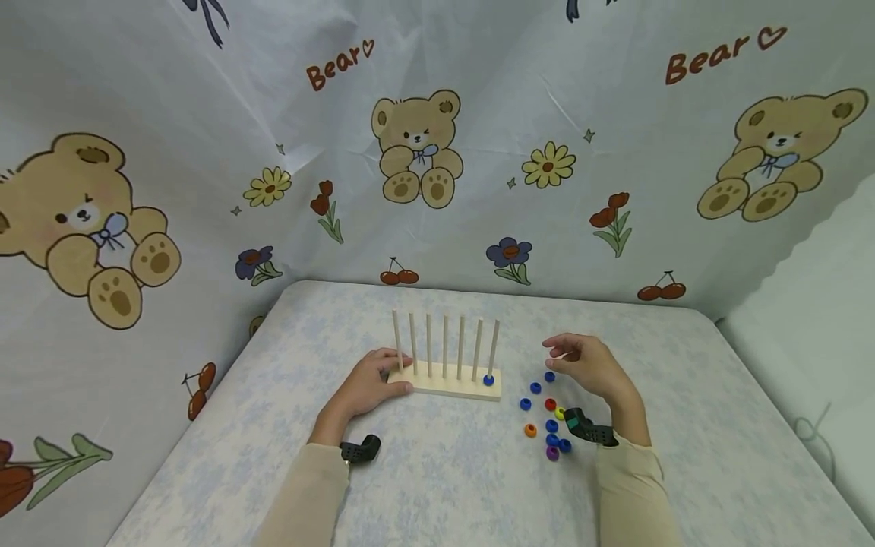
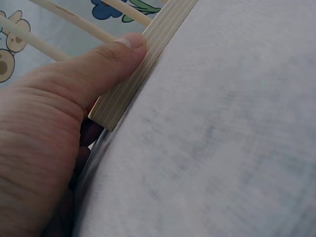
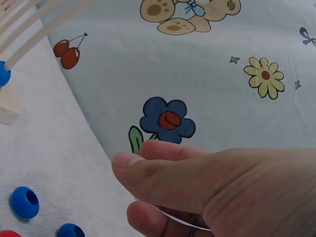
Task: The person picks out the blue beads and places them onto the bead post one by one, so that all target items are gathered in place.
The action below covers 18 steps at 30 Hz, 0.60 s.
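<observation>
A pale wooden peg board [image 1: 447, 388] stands on the table with several upright dowels in a row. One blue bead [image 1: 488, 381] sits at the foot of its rightmost dowel. My left hand [image 1: 369, 384] grips the board's left end; in the left wrist view the thumb [image 2: 118, 57] presses the front edge and the other fingers are mostly hidden behind. Over the far end of the loose beads hovers my right hand [image 1: 591, 366], fingers loosely bent, no bead visible in them. Just below its fingertips lies a blue bead [image 1: 550, 377].
Right of the board are scattered loose beads: several blue, a red bead [image 1: 550, 405], a yellow bead [image 1: 560, 413] partly behind the wrist camera, an orange bead [image 1: 530, 431] and a purple bead [image 1: 552, 453]. A bear-printed cloth [image 1: 478, 228] hangs behind the table [image 1: 437, 486].
</observation>
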Motion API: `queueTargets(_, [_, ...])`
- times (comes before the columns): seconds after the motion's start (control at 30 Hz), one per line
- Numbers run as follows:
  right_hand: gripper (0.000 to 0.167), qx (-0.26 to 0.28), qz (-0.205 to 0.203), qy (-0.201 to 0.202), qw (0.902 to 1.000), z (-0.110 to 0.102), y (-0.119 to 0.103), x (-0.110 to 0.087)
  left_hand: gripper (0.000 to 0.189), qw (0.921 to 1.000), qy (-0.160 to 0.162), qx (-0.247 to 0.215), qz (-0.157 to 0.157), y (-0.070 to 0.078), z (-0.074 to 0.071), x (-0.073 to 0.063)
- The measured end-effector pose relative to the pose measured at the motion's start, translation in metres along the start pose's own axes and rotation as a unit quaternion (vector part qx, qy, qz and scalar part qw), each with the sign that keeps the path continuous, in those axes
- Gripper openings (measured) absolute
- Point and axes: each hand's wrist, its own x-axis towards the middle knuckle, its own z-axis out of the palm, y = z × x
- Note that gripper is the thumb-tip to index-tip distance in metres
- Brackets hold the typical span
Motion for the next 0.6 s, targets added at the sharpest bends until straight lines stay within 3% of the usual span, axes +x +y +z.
queueTargets(0.6, [0.041, 0.022, 0.081, -0.052, 0.9951, 0.012, 0.019, 0.001, 0.052, 1.0000, 0.005, 0.000, 0.000, -0.005, 0.002, 0.002])
